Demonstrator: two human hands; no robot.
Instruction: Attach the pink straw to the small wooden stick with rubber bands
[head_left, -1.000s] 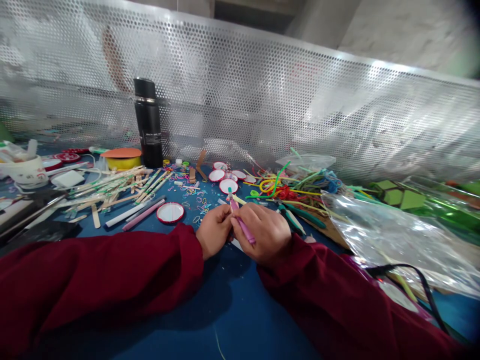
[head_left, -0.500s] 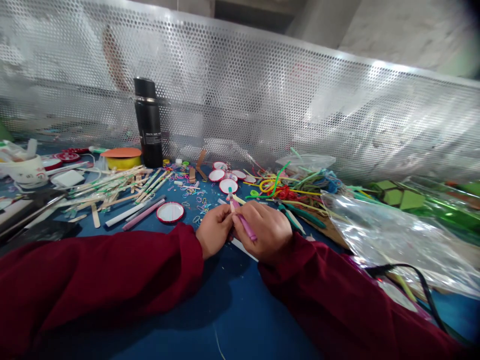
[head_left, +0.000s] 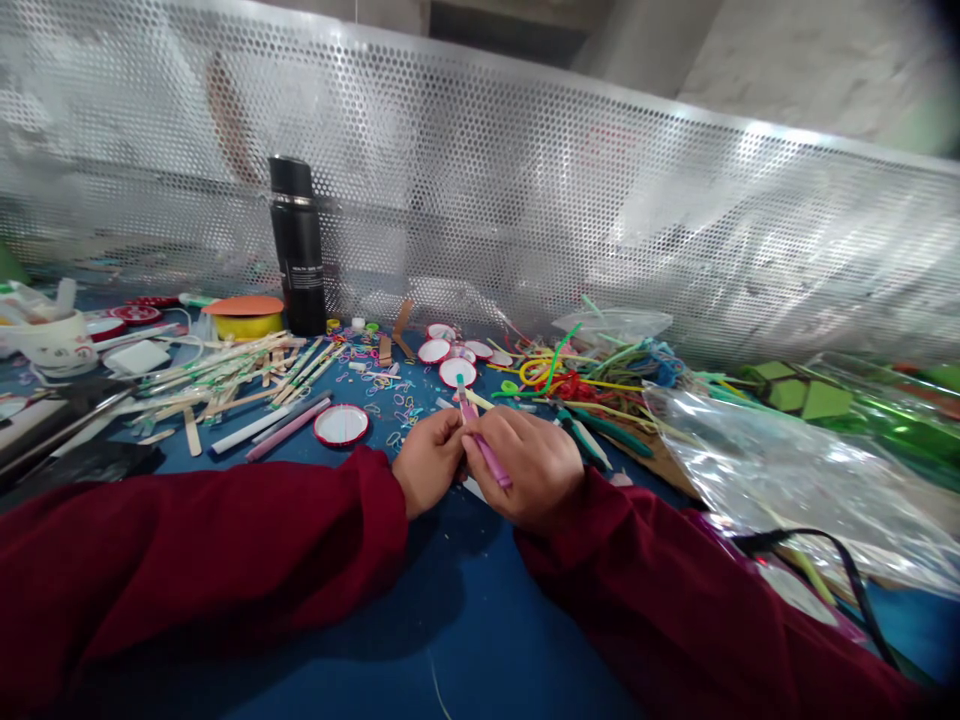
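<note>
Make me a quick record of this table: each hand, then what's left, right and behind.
Left hand: fingers curled beside the right; grip hidden
Right hand: holding a slim pink tool
Left: red-rimmed lid, wooden sticks
Right: coloured strands, clear plastic sheet
Behind: black bottle standing before a perforated panel

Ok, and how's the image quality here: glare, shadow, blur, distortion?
Head view: bright glare on the clear plastic sheet; soft shadow on the blue tabletop between the sleeves; outer edges smeared, top right corner darkened; the black bottle leans, probably lens distortion; the pink pen-like tool in the right hand is fairly clear.
</note>
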